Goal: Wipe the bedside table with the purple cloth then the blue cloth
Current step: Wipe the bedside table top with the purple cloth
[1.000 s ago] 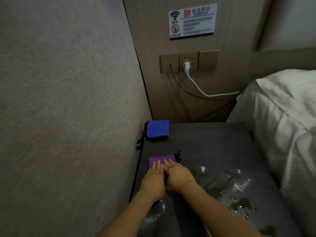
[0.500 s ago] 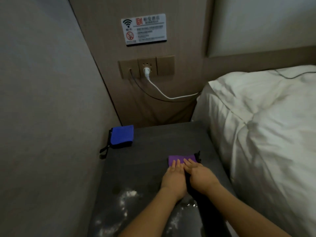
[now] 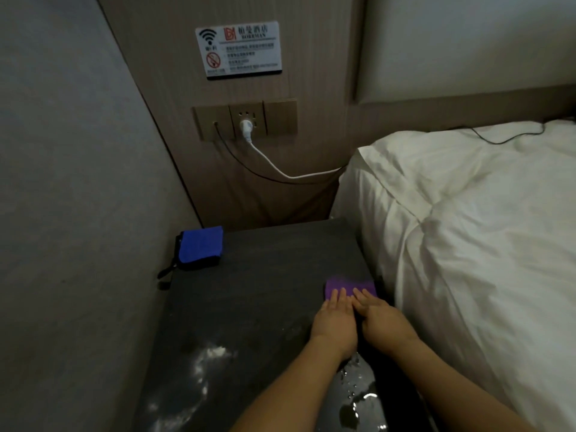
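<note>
The dark bedside table point(image 3: 265, 294) has a wet, shiny front part. A folded purple cloth point(image 3: 349, 285) lies flat near its right edge by the bed. My left hand point(image 3: 335, 322) and my right hand point(image 3: 381, 321) lie side by side, palms down, pressing on the cloth with fingers together; most of the cloth is hidden under them. A folded blue cloth point(image 3: 201, 248) with a black edge and loop sits at the table's back left corner, apart from both hands.
A grey wall point(image 3: 78, 213) bounds the table on the left. The white bed point(image 3: 467, 229) presses against its right side. Behind, a wooden panel holds a socket plate point(image 3: 246, 120) with a white cable and a black cable hanging, and a sign above.
Both hands slid the purple cloth from the table's left side across to its right edge by the bed. The blue cloth stayed in place.
</note>
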Available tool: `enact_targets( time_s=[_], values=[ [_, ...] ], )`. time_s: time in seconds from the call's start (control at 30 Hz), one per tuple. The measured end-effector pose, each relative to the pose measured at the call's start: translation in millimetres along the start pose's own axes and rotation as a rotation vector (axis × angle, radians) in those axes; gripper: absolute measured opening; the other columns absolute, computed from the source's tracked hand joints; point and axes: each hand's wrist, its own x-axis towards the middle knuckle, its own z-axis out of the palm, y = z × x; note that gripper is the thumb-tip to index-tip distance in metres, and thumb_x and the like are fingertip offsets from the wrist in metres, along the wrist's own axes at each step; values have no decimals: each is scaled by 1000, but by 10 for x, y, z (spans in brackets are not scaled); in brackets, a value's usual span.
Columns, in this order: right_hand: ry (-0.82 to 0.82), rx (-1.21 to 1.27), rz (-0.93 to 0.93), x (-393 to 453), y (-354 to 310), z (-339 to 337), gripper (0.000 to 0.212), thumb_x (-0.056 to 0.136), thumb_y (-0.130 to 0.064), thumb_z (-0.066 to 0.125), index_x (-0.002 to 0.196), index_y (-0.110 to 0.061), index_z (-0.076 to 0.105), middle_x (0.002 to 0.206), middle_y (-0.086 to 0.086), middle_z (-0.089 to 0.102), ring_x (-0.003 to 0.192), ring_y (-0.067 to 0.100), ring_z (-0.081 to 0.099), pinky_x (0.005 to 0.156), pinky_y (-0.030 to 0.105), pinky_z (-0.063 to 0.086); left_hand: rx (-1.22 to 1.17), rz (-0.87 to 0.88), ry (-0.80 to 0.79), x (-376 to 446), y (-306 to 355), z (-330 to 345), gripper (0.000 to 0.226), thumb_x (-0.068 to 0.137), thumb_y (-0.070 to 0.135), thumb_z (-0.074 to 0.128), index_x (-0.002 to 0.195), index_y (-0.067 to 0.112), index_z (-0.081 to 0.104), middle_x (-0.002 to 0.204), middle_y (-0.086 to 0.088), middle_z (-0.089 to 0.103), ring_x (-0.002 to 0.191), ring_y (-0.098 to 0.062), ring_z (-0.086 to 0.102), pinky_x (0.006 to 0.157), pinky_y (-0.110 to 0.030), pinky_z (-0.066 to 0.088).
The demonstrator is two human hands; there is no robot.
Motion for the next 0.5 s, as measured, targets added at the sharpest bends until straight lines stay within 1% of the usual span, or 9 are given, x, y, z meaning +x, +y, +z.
enact_targets(
  time_s=[0.1,0.23,0.37,0.4,0.47,0.5],
  values=[
    [2,8,32,-49,-30,50,58,91,-14,39,148,-17,23,158,3,17,146,14,16,117,23,18,-20,-7,-3,-61,40,23,71,94,16,41,150,-3,2,161,-18,0,149,-29,-1,122,-37,4],
    [-10,7,67,-89,-150,135,56,95,-17,36,148,-15,22,159,3,16,147,16,14,119,27,17,4,-14,-36,-130,15,35,66,97,14,36,151,0,2,161,-17,-1,149,-29,-1,122,-37,4],
    [-55,-20,47,-71,-341,174,55,95,-17,32,149,-12,19,159,8,14,147,20,14,119,28,15,43,-31,-58,-237,-128,45,69,97,15,40,151,0,0,161,-17,-4,149,-29,-2,121,-38,3],
    [-56,-26,32,-58,-406,192,55,94,-20,28,148,-11,20,159,9,15,147,21,14,118,28,14,49,-42,-60,-271,-187,65,69,97,15,40,151,0,0,161,-16,-4,149,-29,-2,121,-38,3],
    [-49,-28,4,-31,-576,226,62,88,-25,18,148,-10,21,158,11,16,147,22,16,118,28,14,51,-66,-57,-360,-340,102,69,96,15,40,151,0,0,161,-17,-4,149,-29,-3,122,-38,3],
    [-54,-37,-12,-8,-681,246,63,87,-25,18,148,-10,20,158,11,16,147,23,15,118,28,15,46,-79,-56,-414,-432,116,70,96,16,40,151,0,0,161,-17,-3,149,-29,-2,122,-38,4]
  ],
)
